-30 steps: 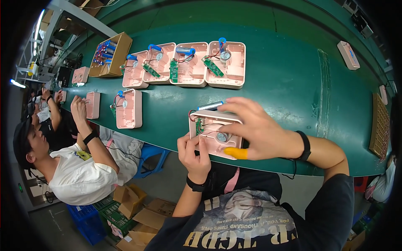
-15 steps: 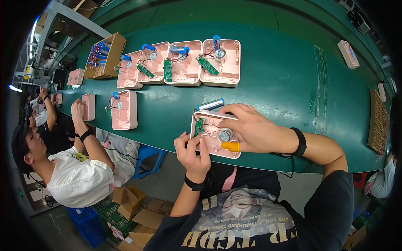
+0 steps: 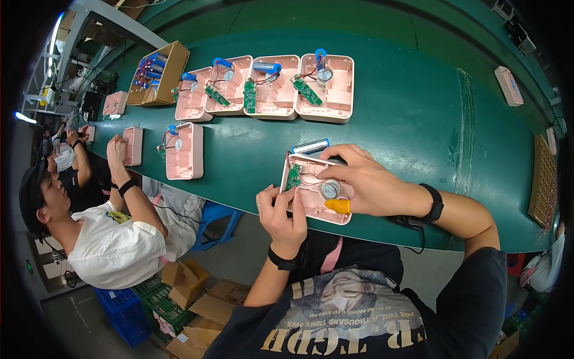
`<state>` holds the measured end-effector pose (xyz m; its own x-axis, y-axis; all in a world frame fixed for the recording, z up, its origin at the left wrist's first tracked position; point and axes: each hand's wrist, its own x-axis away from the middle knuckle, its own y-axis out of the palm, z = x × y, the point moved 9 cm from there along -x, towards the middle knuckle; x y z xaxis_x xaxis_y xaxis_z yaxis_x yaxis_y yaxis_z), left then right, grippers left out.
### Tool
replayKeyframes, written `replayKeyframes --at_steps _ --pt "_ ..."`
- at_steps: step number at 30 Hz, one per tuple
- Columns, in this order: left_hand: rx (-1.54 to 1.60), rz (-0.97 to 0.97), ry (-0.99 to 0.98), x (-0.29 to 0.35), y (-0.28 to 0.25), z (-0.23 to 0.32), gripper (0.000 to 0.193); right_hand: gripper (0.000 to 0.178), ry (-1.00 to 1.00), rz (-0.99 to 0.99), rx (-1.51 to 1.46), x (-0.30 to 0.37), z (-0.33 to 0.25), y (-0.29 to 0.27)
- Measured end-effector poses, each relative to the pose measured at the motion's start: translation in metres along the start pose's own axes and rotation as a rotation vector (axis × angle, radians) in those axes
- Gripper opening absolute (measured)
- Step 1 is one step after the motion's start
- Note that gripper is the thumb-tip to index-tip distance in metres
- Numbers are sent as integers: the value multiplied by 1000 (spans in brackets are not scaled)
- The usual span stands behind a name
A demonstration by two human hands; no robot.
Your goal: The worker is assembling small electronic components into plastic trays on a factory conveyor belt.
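Pink case (image 3: 313, 203) sits at the bench's (image 3: 394, 131) near edge, left hand's (image 3: 284, 222) grip clamped on its near-left corner. Right hand's (image 3: 382, 190) over the other end by a round metal part (image 3: 330, 189), can't tell if that grip's closed. Blue battery (image 3: 311, 146) lies just beyond.

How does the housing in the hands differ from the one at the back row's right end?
The held housing has the left hand and right hand on it; the other housing is untouched. The held housing's green board sits inside its left wall; the other housing's board slants across its left wall. The held housing's battery lies outside, behind it; the other housing's battery overlaps its back rim. Both are pink, with a round silver part.
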<state>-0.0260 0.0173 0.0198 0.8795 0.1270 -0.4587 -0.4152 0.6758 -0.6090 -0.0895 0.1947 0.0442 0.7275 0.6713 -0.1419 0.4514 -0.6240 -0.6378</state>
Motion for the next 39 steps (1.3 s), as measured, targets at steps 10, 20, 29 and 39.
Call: replayKeyframes --at_steps 10,20,29,39 --pt "2 -15 -23 1 -1 -2 10 45 -16 33 44 2 -3 5" --pt "-89 -184 -80 -15 -4 6 12 35 -37 66 65 -4 -2 -13" --pt "44 -153 -43 -17 -10 0 11 37 329 -304 -785 -5 49 0" --pt "242 24 -262 1 -17 -28 8 30 307 -646 -983 7 31 23"
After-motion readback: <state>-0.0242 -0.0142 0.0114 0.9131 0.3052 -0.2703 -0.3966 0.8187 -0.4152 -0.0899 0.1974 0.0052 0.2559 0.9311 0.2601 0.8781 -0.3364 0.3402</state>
